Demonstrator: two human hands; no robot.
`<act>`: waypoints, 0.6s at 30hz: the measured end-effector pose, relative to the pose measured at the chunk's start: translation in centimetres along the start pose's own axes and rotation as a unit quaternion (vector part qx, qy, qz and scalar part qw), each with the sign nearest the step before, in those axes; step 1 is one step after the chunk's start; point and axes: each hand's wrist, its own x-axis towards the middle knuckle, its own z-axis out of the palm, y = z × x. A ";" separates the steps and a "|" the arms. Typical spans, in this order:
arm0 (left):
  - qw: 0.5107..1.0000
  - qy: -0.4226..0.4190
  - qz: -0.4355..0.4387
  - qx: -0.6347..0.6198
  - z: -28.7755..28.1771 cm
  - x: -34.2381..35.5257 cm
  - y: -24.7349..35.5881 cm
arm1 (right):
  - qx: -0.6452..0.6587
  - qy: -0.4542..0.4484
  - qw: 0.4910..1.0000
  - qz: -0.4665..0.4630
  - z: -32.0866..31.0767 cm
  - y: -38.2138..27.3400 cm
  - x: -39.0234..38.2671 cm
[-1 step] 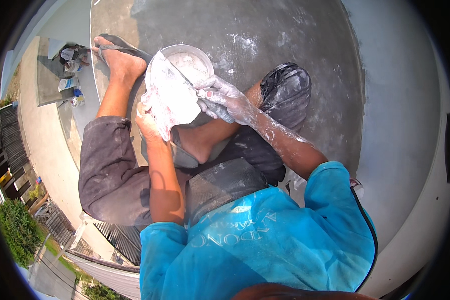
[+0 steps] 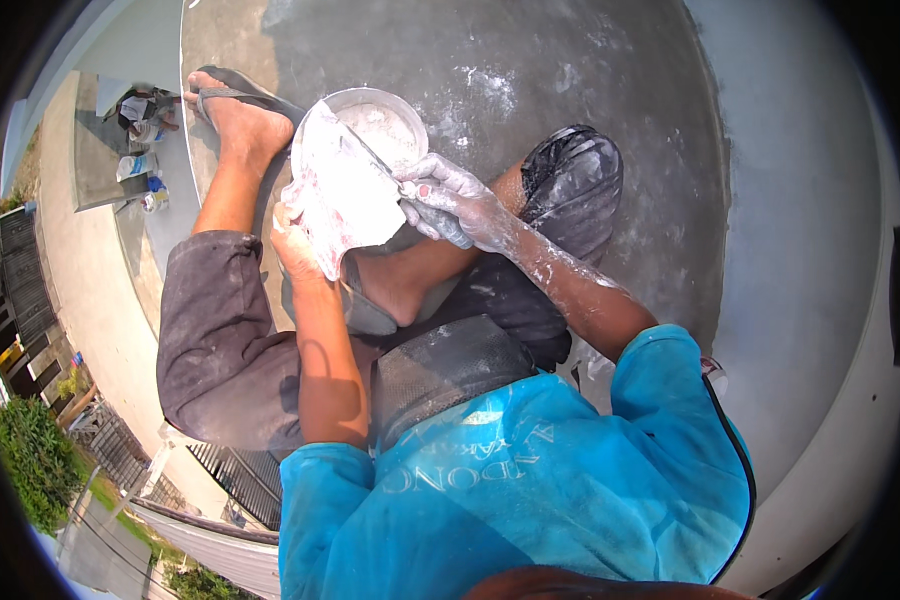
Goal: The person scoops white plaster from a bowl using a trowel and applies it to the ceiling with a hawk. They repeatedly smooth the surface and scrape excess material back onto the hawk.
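Head view, and we see no change from the picture before: both hands sit exactly where they were, nothing lifted, nothing set down. So we judge the scraping stroke is mid-way, neither finished nor restarted.

The left hand [image 2: 292, 235] has its grip clenched on the lower edge of a flat board [image 2: 335, 205], tilted up toward us and held just in front of the knees. The right hand [image 2: 448, 200], caked in white, is clenched round the handle of a scraper [image 2: 375, 160], whose thin blade lies across the board's upper face.

How does that board look? Smeared all over with thick white paste, lumpy in places, with a faint pinkish tinge near the left edge. The edges are ragged under the coating, so we cannot tell what it is made of.

Right behind the board, touching or nearly so, stands a round metal bowl [image 2: 370, 93] on the grey floor [image 2: 570, 80], with pale powder or paste inside. White splashes dot the floor beyond it. A bare foot in a sandal [image 2: 240, 95] is planted left of the bowl, and small bottles [image 2: 140, 140] lie well apart at the far left.
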 end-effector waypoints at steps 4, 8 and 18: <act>0.992 0.115 0.028 0.051 4.3 -1.1 -0.1 | -0.118 0.045 0.991 0.033 -1.7 -1.5 -2.0; 0.959 0.205 0.093 0.174 2.4 -0.3 0.5 | -0.397 0.177 0.896 0.092 -2.1 -6.3 -4.8; 0.907 0.202 0.202 0.308 4.8 -2.1 2.1 | -0.607 0.033 0.793 -0.025 1.9 -6.1 -6.8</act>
